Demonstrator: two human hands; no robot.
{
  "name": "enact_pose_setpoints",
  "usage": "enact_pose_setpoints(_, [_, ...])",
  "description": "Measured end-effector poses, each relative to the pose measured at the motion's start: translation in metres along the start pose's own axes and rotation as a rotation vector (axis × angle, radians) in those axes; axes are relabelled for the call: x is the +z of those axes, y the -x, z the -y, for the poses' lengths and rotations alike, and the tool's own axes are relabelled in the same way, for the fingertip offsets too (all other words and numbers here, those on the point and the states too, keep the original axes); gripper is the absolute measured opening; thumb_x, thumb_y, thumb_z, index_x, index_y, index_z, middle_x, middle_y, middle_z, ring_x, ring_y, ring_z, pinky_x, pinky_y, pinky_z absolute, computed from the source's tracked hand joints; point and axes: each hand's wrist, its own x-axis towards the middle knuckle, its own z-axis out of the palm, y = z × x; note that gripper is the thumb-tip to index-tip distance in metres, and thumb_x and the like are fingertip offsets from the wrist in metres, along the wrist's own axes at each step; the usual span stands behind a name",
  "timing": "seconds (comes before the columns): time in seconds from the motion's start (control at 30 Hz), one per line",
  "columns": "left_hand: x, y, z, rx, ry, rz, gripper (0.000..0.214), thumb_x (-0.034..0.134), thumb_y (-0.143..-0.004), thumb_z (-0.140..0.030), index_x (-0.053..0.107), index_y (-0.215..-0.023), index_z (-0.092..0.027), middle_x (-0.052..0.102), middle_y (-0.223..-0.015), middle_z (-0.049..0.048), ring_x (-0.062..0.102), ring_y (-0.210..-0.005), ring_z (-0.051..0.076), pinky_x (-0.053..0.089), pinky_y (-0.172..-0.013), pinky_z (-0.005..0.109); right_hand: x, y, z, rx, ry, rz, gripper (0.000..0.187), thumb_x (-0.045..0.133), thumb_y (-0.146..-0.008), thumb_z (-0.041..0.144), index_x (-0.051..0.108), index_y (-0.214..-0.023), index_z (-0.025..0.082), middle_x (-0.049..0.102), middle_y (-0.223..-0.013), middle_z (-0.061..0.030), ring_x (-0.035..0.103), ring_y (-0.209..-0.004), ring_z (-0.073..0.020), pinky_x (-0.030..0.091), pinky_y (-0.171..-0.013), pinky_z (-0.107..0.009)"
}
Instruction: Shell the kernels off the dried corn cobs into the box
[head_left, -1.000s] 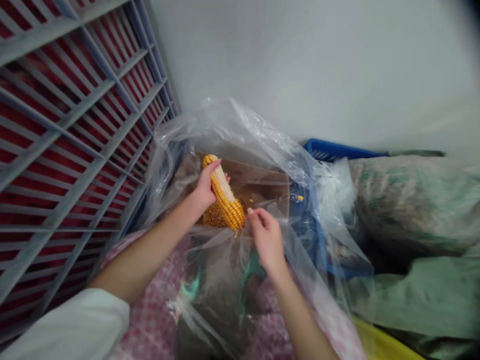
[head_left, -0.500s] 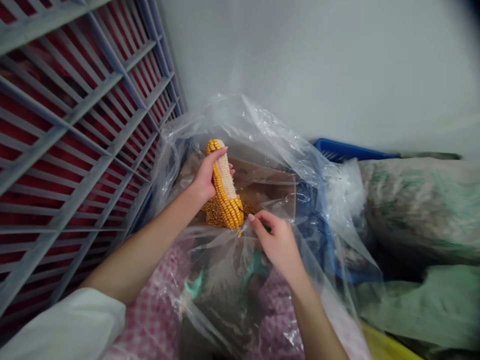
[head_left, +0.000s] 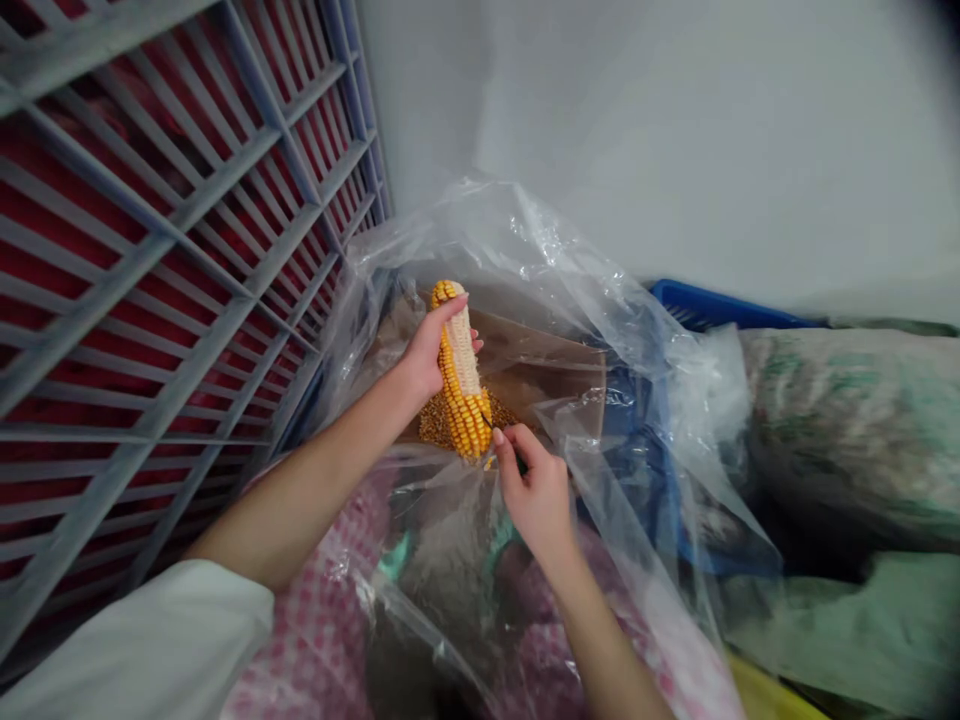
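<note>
- Left hand (head_left: 426,358): fingers wrapped round half-stripped yellow corn cob (head_left: 460,375), upright over brown cardboard box (head_left: 555,365) of kernels; loose grip risks dropping it
- Right hand (head_left: 536,492): fingers pinched at cob's base, apparently on a thin tool; a slip may scatter kernels onto clear plastic sheet (head_left: 600,330)

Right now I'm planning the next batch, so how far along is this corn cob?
Done: one lengthwise strip of the corn cob is already bare and pale, and loose kernels lie in the cardboard box below. In hand: the left hand grips the cob upright while the right hand works at its lower end. Left: yellow rows remain on the visible side.
</note>
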Motion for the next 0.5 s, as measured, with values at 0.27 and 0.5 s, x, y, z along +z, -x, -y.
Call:
enact_pose_setpoints(0.27, [0.001,-0.007,0.002,-0.04,0.088,0.024,0.029,0.066,-0.061,-0.037,0.057,-0.077,-0.014,0.055,-0.056,0.0021,0.056,-0.051,0.013,0.043,-0.048,0.024,0.013,-0.001,-0.002,0.307,-0.576,0.016,0.033,0.048,-0.079,0.046,0.043,-0.063,0.019,0.03,-0.05,0.0081,0.023,-0.043,-0.0061,0.019,-0.042,-0.02])
enact_pose_setpoints(0.5, [0.002,-0.006,-0.001,-0.082,0.107,0.016,0.022,0.064,-0.065,-0.034,0.054,-0.071,-0.015,0.056,-0.056,0.0025,0.057,-0.051,0.013,0.044,-0.048,0.024,0.006,-0.007,0.005,0.509,-0.879,0.065,0.032,0.055,-0.073,0.047,0.042,-0.061,0.02,0.024,-0.044,0.0102,0.016,-0.039,-0.0057,0.012,-0.038,-0.02])
